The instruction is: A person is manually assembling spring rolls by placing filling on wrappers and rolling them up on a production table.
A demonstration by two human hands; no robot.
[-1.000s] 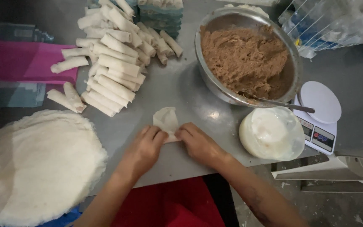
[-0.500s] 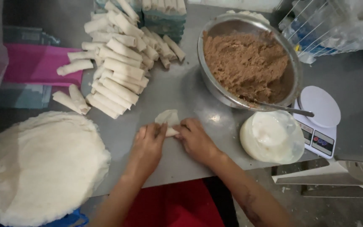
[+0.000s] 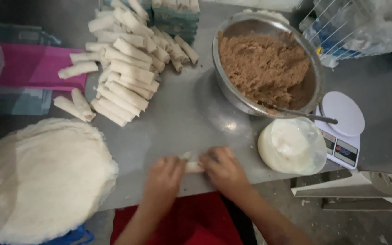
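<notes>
Two bare hands press on one small pale roll [image 3: 191, 166] at the near edge of a grey metal table [image 3: 191, 109]. Seen from the head camera, the left hand [image 3: 165, 176] and right hand [image 3: 223, 169] flank the roll, fingers curled down together on its ends. Beyond lie a pile of finished rolls [image 3: 128, 68], a steel bowl of brown filling [image 3: 266, 68], a stack of round wrappers [image 3: 37, 177], a small lidded tub [image 3: 292, 145] and a white scale [image 3: 343, 127].
</notes>
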